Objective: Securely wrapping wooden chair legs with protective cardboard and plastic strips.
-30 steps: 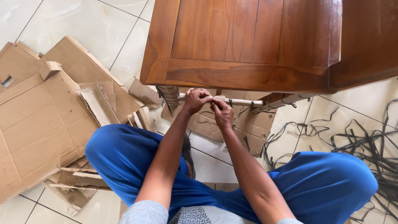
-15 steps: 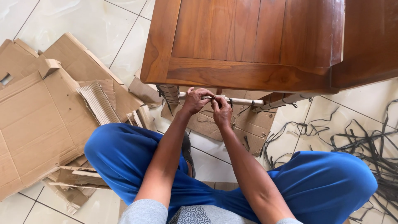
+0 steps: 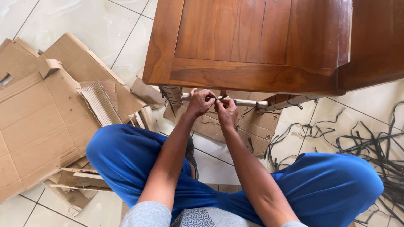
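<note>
Below, cardboard & black straps litter tiled floor.

To your left, flattened cardboard lies spread over the pale tiled floor, with a ribbed corrugated strip lying on it. On your right, a tangle of dark plastic straps trails across the tiles. Your blue trousers fill the bottom of the view, legs folded.

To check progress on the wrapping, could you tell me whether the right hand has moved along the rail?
No: the right hand stays beside the left hand on the wrapped rail, below the table edge.
</note>
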